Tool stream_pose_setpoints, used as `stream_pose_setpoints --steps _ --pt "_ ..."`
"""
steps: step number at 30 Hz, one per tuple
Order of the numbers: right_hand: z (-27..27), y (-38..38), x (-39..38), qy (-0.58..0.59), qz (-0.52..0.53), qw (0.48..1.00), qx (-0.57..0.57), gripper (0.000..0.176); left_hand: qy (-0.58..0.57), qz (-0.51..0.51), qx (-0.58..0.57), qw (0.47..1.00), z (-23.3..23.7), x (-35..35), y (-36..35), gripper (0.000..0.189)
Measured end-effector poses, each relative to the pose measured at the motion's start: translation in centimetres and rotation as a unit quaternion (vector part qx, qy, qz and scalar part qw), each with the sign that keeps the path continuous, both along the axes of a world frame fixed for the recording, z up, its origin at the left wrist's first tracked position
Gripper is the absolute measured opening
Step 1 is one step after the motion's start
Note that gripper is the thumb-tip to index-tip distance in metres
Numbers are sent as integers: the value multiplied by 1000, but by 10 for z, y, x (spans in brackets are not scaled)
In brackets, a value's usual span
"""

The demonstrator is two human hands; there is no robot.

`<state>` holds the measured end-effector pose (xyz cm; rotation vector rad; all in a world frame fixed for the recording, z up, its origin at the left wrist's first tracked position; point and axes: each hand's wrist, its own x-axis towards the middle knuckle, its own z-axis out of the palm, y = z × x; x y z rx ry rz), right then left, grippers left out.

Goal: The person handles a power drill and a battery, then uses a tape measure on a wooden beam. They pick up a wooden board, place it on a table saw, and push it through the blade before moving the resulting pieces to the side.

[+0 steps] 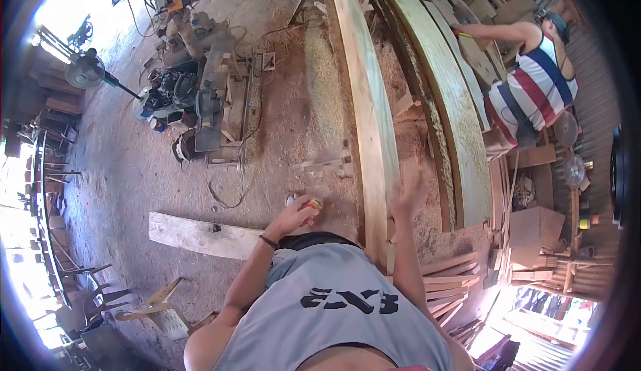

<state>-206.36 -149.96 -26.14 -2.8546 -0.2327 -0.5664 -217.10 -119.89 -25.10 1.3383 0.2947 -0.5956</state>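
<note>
My left hand (298, 215) is closed around a small red-and-yellow object (314, 204), mostly covered by my fingers; I cannot tell what kind it is. To the right, my right hand (408, 196) is raised beside a long pale plank (364, 91), its fingers stretched out and somewhat blurred. This plank runs away from me past my right side. Further right lies a second, wider long board (461, 117) with wood shavings along its edge.
A person (534, 84) in a striped tank top leans over the boards at right. At left stand a bench with machinery (214, 97) and a fan (87, 69). A short plank (200, 236) lies on the floor, and cut wood pieces (451, 281) are stacked by my right side.
</note>
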Motion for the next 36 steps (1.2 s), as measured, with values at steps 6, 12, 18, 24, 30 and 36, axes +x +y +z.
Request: stream_pose_setpoints --steps 6,12,18,24,30,36 --pt "-58 8 24 199 -72 974 83 77 -124 8 158 980 -21 11 106 28" --pt "-67 1 19 220 -91 964 119 79 -15 149 98 984 -19 18 158 28" --pt "-89 -2 20 259 -135 936 196 81 -23 247 12 969 -11 28 160 27" --pt "1 24 27 324 -151 928 107 78 -95 113 -211 966 31 82 127 44" --pt "-2 26 44 314 -154 933 80 77 -208 -313 -330 866 109 223 99 75" --pt "18 41 69 376 -230 883 160 68 -194 -570 -434 671 150 391 76 76"
